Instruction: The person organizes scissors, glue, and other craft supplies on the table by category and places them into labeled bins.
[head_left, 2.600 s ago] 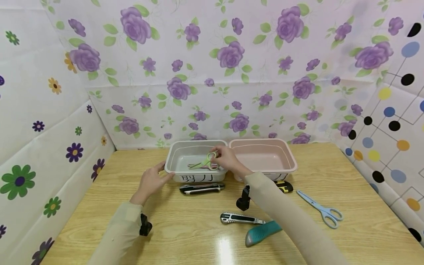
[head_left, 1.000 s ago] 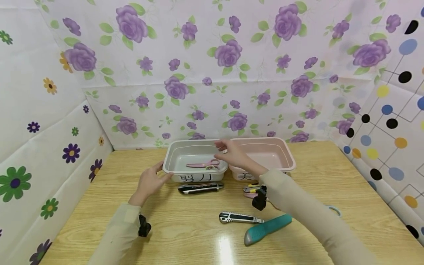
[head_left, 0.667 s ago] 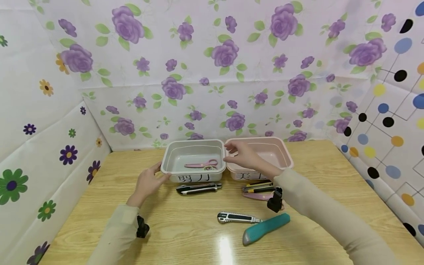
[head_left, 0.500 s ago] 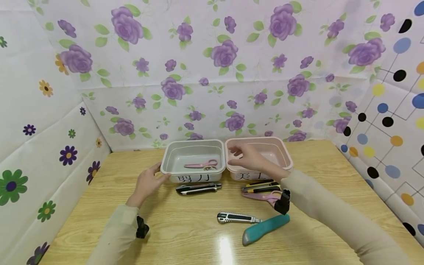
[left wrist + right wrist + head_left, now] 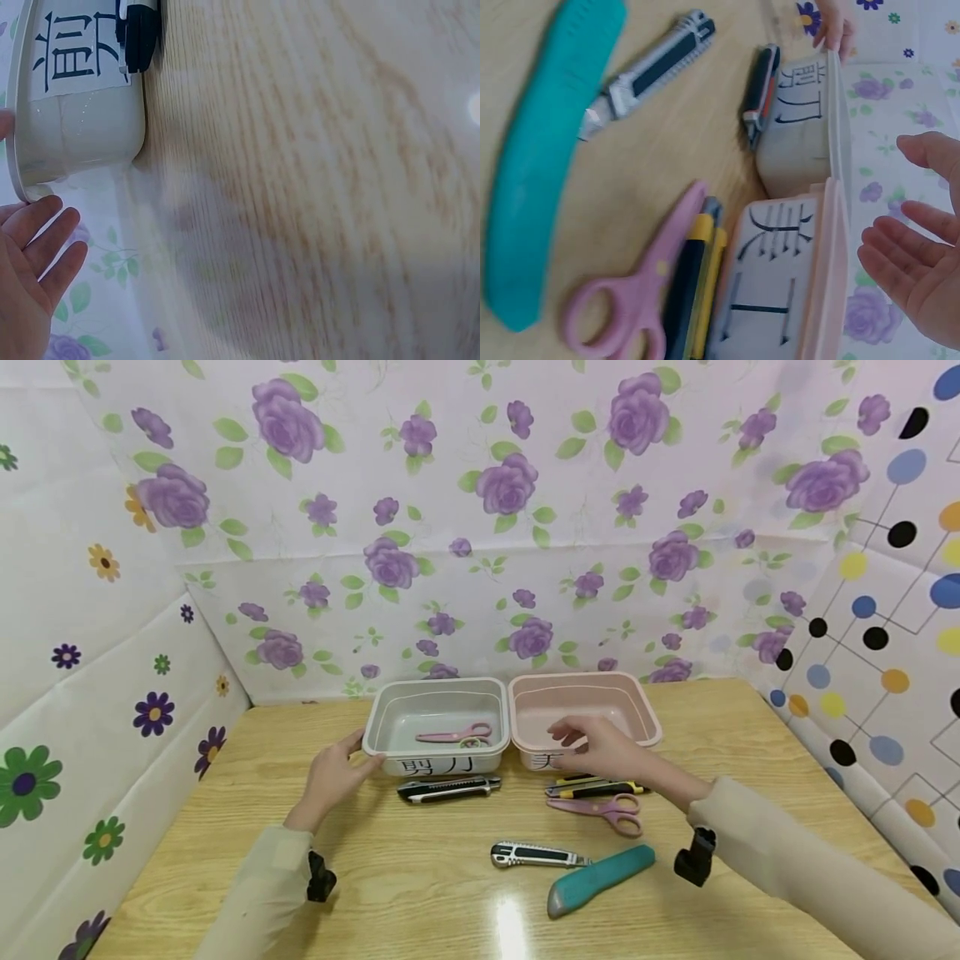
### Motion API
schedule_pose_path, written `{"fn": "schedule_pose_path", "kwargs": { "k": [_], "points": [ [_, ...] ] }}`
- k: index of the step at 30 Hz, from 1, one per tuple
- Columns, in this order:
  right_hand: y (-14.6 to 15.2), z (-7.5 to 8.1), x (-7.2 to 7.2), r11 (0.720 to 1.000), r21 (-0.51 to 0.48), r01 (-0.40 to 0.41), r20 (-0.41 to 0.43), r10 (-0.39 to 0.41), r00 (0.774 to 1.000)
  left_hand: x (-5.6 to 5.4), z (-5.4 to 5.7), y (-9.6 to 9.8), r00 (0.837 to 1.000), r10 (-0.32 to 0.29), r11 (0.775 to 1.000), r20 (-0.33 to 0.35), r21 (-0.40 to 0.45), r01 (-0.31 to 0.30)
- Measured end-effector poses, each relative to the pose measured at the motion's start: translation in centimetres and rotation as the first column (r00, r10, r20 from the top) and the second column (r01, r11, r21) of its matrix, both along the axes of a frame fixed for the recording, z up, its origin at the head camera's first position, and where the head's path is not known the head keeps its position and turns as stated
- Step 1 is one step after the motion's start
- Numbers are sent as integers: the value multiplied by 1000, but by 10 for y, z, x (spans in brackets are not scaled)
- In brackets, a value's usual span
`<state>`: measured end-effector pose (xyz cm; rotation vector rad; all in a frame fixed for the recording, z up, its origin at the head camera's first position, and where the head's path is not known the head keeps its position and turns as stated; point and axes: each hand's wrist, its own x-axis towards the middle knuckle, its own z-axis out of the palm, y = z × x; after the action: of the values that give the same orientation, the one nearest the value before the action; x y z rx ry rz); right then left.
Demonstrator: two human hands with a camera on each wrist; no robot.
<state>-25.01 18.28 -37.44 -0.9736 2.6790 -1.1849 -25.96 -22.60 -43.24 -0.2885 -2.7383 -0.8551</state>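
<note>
With 12 o'clock pointing straight away from the person, the green scissors (image 5: 471, 739), pinched over the grey tub (image 5: 442, 702) a moment ago, now lie inside it, towards its 5 o'clock side. Only part of the handle shows, the front wall hiding the rest, just beside the pink scissors (image 5: 442, 738). Since letting go, the right hand (image 5: 602, 750) has drawn back towards 4 o'clock; it hangs at the 6 o'clock side of the pink tub (image 5: 581, 695), fingers loosely bent, thumb well apart, gripping nothing. The left hand (image 5: 333, 779) has stayed put, holding the grey tub's corner at 8 o'clock, thumb at the front rim and fingers along the side. That placement therefore looks finished, and the right hand seems free, while the work itself appears only partly done: nothing shows in the visible part of the pink tub, and several tools remain on the surface (image 5: 390, 877). Nearest the right hand, on its 6 o'clock side, are the yellow-and-black cutters (image 5: 596, 788) and a second pair of scissors (image 5: 592, 807); the silver cutter (image 5: 532, 855) and teal tool (image 5: 600, 881) lie further off, around 7 and 6 o'clock.
</note>
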Motion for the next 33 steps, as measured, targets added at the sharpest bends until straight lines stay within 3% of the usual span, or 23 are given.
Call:
{"fn": "schedule_pose_path", "kwargs": {
  "k": [4,9,20,33],
  "points": [
    [12,-9,11,999,3,-33,14,33,999,-1,0,0,1000,-1,1000,1,-13,1],
    [27,-24,22,1000,3,-21,27,21,999,-2,-2,0,1000,-6,1000,0,-21,6],
    [59,-59,34,996,13,91,60,-92,994,0,1,0,1000,7,999,-1,-31,-7],
    [80,-85,38,970,37,240,7,-240,971,1,1,1,1000,-1,1000,-19,-18,1]
  ]
}}
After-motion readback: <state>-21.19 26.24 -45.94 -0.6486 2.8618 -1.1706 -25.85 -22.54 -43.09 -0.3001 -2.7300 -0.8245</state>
